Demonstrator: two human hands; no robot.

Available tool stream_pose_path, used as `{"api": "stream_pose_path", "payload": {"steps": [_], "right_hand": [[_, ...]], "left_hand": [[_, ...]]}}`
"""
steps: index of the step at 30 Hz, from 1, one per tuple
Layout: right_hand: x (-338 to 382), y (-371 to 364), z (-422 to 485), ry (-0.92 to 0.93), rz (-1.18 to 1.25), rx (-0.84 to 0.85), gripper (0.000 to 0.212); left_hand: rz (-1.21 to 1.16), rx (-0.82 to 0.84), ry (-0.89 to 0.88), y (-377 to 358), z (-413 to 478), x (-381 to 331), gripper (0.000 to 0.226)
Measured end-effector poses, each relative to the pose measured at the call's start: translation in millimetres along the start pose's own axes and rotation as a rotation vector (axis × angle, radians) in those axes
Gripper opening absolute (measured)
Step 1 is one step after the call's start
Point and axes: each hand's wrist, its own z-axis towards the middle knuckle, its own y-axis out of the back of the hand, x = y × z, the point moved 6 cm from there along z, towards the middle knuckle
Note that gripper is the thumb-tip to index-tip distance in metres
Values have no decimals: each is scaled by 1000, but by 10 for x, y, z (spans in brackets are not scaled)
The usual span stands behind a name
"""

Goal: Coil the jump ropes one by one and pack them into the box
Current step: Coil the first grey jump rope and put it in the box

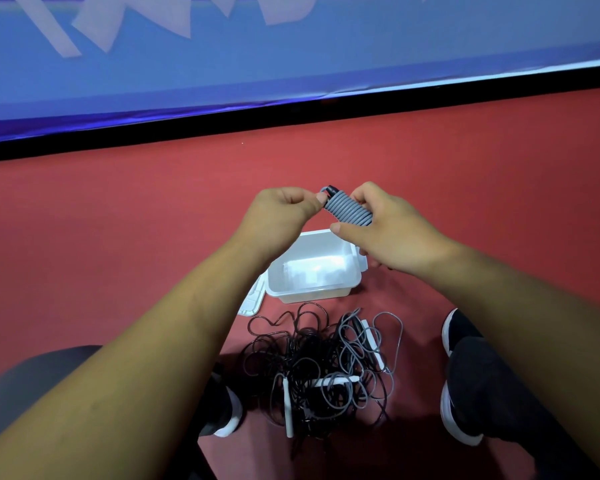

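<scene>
Aloft, coiled jump rope [349,211], left hand [284,209] grip pinching its end, right hand [390,232] grip wrapped round it, box [309,295] below.

One coiled rope [349,211], one box [312,268] and one lid [252,301] were in view. One tangle [319,368] of black and grey cords showed three white handles [288,407]. There were two hands: left hand [281,209], right hand [392,233].

Red floor [118,237], black strip [291,116] under a blue banner [326,64], black white-soled shoes [459,415]
</scene>
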Motion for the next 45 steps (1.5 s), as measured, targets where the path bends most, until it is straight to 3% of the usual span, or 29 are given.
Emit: {"api": "stream_pose_path", "payload": {"steps": [5, 11, 17, 25, 28, 30, 35, 39, 45], "right_hand": [[-109, -49, 30, -81, 21, 36, 26], [-136, -97, 77, -126, 84, -14, 28], [-161, -40, 74, -143, 44, -67, 26], [-176, -118, 247, -178, 72, -41, 24], [-170, -168, 423, -192, 44, -26, 26], [-166, -230, 566, -200, 36, -17, 28], [-302, -463, 919, -240, 44, -10, 23], [-576, -773, 1180, -301, 41, -4, 25], [-1173, -1410, 1586, -423, 18, 57, 23]], "left_hand": [[49, 46, 61, -41, 34, 124, 23], [-74, -6, 113, -5, 90, 239, 21], [174, -92, 26, 95, 43, 218, 16], [392, -20, 12, 124, 161, 117, 21], [394, -62, 29, 139, 309, 94, 17], [333, -136, 45, 175, 391, 136, 32], [225, -275, 105, 277, 618, 508, 16], [227, -263, 188, 304, 861, 966, 9], [157, -220, 307, 282, 1180, 1770, 18]]}}
